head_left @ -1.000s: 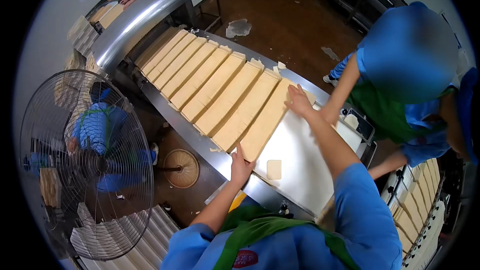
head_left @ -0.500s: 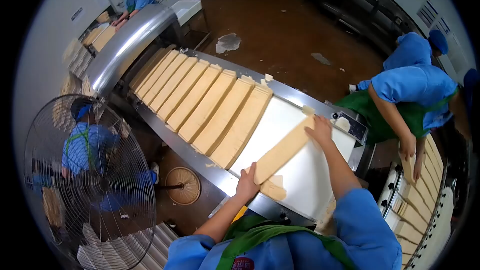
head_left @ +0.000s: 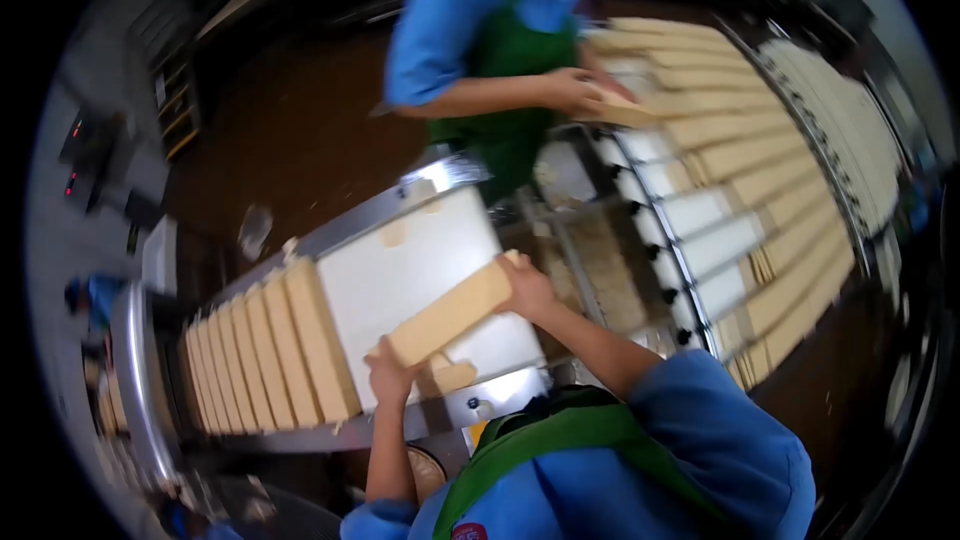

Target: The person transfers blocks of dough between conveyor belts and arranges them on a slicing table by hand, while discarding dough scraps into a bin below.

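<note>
A long pale-yellow slab [head_left: 450, 312], which looks like a stack of thin sheets, is held level by its two ends over the white belt [head_left: 365, 280]. My left hand [head_left: 390, 372] is closed round its near-left end. Its far-right end is in the grip of my right hand [head_left: 526, 286]. Beside my left hand, a small broken piece [head_left: 452, 375] lies at the belt's near edge. Several similar slabs [head_left: 320, 340] lie side by side on the left part of the belt.
Metal rails [head_left: 340, 230] edge the belt, and a curved steel hood [head_left: 145, 380] covers its left end. A co-worker [head_left: 500, 70] stands across from me, holding a slab at a second conveyor [head_left: 690, 240] that carries several rows of slabs.
My view has swung to the right, bringing the second conveyor into fuller view. The slab stays between both hands. The co-worker now stands upright over that conveyor.
</note>
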The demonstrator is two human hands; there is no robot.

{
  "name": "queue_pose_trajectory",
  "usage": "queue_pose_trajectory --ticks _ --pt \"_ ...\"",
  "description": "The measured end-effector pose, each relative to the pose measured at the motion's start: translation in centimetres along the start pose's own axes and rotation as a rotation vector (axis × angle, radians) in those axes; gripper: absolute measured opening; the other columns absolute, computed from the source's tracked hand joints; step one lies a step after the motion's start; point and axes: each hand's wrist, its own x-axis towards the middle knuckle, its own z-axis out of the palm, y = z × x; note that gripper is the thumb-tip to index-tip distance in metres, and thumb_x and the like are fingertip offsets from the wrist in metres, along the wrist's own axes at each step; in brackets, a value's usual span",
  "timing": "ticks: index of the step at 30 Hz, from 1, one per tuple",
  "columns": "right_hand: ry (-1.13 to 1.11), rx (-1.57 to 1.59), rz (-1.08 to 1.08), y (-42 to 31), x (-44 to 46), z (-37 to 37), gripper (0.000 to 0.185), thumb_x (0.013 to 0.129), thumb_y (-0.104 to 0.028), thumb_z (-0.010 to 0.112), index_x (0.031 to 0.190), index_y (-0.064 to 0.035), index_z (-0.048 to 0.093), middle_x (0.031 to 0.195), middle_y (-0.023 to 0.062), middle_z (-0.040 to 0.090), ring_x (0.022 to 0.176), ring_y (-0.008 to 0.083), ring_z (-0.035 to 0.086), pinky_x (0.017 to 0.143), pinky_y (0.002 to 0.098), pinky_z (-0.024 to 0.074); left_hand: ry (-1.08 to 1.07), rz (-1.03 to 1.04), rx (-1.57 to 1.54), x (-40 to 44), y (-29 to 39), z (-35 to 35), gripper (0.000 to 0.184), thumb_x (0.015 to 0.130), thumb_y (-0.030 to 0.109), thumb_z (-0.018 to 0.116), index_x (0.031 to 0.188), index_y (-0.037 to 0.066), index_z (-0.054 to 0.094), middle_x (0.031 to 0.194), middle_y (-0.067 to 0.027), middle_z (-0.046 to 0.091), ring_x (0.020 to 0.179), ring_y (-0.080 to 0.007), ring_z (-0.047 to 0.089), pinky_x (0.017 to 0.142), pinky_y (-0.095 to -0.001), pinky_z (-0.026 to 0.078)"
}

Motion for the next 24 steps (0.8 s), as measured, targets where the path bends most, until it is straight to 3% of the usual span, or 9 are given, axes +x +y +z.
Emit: queue_pose_trajectory --ticks 2,11,13,14,16,19,20,22,24 --pt "0.080 -0.006 0.004 1.7 -0.9 -3.8 0.105 0.046 -0.033 0.087 0.137 -0.0200 0.036 0.113 0.0188 0.045 0.097 0.0367 0.058 0.081 0.0416 0.0510 0.077 -0.053 -0.019 -1.1 4.9 -1.9 0.092 0.059 0.025 0.083 0.136 0.018 0.034 0.112 -0.0274 0.044 0.092 -0.0458 0.058 0.079 -0.0463 0.052" --pt "0.300 0.031 0.129 15.1 -9.9 -22.4 0.099 0.050 -0.036 0.086 0.136 -0.0213 0.039 0.115 0.0170 0.049 0.100 0.0378 0.056 0.086 0.0429 0.0481 0.152 0.317 -0.231 -6.2 24.5 -1.3 0.087 0.062 0.019 0.081 0.137 0.018 0.036 0.119 -0.0254 0.040 0.097 -0.0438 0.057 0.085 -0.0459 0.049" --pt "0.259 0.055 0.207 19.2 -12.3 -25.4 0.098 0.052 -0.036 0.086 0.137 -0.0198 0.039 0.117 0.0166 0.049 0.105 0.0377 0.054 0.088 0.0416 0.0469 0.141 0.419 -0.247 -7.2 27.8 -0.6 0.077 0.071 0.025 0.077 0.137 0.018 0.039 0.121 -0.0238 0.041 0.099 -0.0433 0.056 0.086 -0.0444 0.048" --pt "0.300 0.073 0.123 23.0 -13.1 -25.8 0.099 0.056 -0.040 0.084 0.139 -0.0187 0.036 0.121 0.0182 0.049 0.108 0.0376 0.054 0.090 0.0413 0.0463 0.120 0.446 -0.265 -7.7 29.6 -0.3 0.071 0.076 0.027 0.074 0.137 0.018 0.040 0.120 -0.0229 0.043 0.100 -0.0429 0.056 0.086 -0.0440 0.048" --pt "0.351 0.090 0.040 27.8 -14.2 -26.4 0.099 0.059 -0.045 0.081 0.141 -0.0175 0.033 0.125 0.0198 0.048 0.110 0.0376 0.053 0.091 0.0409 0.0456 0.030 0.519 -0.414 -8.2 32.5 0.8 0.048 0.088 0.019 0.059 0.135 0.016 0.046 0.106 -0.0179 0.047 0.088 -0.0344 0.056 0.080 -0.0401 0.048" --pt "0.212 0.077 0.605 31.2 -14.8 -27.3 0.095 0.077 -0.063 0.058 0.144 -0.0050 0.024 0.132 0.0267 0.043 0.124 0.0400 0.042 0.103 0.0441 0.0345 0.013 0.689 -0.369 -8.5 36.7 3.3 0.046 0.090 0.010 0.052 0.135 0.017 0.046 0.102 -0.0155 0.046 0.088 -0.0302 0.055 0.083 -0.0377 0.046" --pt "0.217 0.083 0.605 32.4 -14.6 -26.7 0.095 0.077 -0.063 0.058 0.144 -0.0050 0.024 0.132 0.0267 0.043 0.124 0.0400 0.042 0.104 0.0441 0.0345 -0.034 0.703 -0.388 -8.7 38.1 4.1 0.049 0.089 0.007 0.052 0.136 0.019 0.045 0.101 -0.0158 0.045 0.090 -0.0308 0.055 0.085 -0.0383 0.045" --pt "0.478 -0.562 0.684 34.4 -13.8 -24.5 0.090 0.082 -0.062 0.053 0.141 0.0018 0.028 0.133 0.0271 0.042 0.128 0.0431 0.034 0.107 0.0522 0.0243 0.020 0.801 -0.379 -8.2 40.6 6.6 0.056 0.087 0.000 0.050 0.138 0.020 0.042 0.106 -0.0177 0.050 0.088 -0.0322 0.057 0.081 -0.0369 0.047" --pt "0.508 -0.458 0.667 34.4 -13.3 -23.9 0.086 0.084 -0.056 0.054 0.140 0.0034 0.029 0.133 0.0298 0.040 0.130 0.0430 0.031 0.108 0.0519 0.0215 -0.213 0.767 -0.641 -7.4 44.3 10.7 0.062 0.085 -0.006 0.049 0.142 0.015 0.036 0.098 -0.0144 0.055 0.083 -0.0202 0.056 0.074 -0.0307 0.048"
